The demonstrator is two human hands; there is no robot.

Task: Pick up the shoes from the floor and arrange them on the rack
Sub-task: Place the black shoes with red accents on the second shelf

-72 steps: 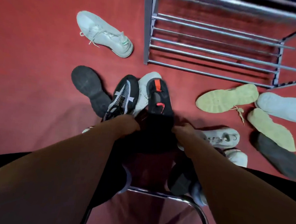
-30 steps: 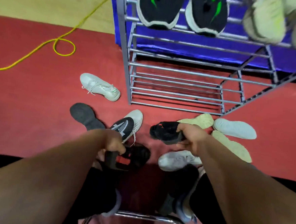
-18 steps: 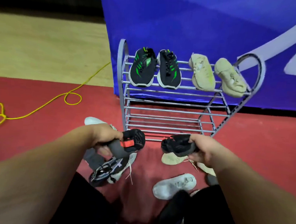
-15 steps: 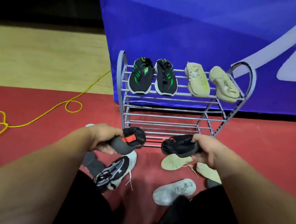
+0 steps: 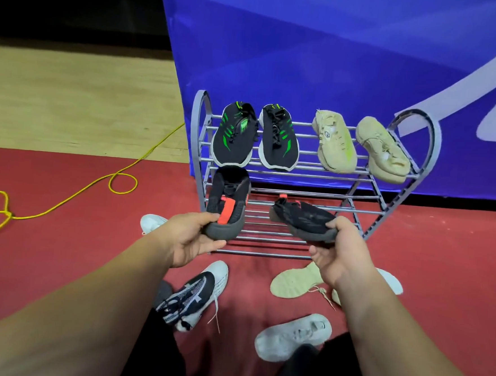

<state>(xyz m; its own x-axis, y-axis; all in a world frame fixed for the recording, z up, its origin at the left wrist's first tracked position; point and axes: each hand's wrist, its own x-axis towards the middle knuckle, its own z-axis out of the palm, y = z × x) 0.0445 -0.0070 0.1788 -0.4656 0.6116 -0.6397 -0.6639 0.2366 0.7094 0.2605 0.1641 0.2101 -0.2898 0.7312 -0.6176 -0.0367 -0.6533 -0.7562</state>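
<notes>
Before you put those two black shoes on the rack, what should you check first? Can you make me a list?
1. Left hand holds its black shoe with the red tab firmly by the heel: ok.
2. Right hand holds the other black shoe firmly: ok, though that shoe lies sideways and needs turning.
3. Room on the rack below the top shelf: ok, the bars to the right of the held shoes look bare.
4. Top shelf free: not ok, the black and green pair and the beige pair fill it.
5. The two held shoes are a matching pair: cannot tell for sure, both are black with red.
</notes>
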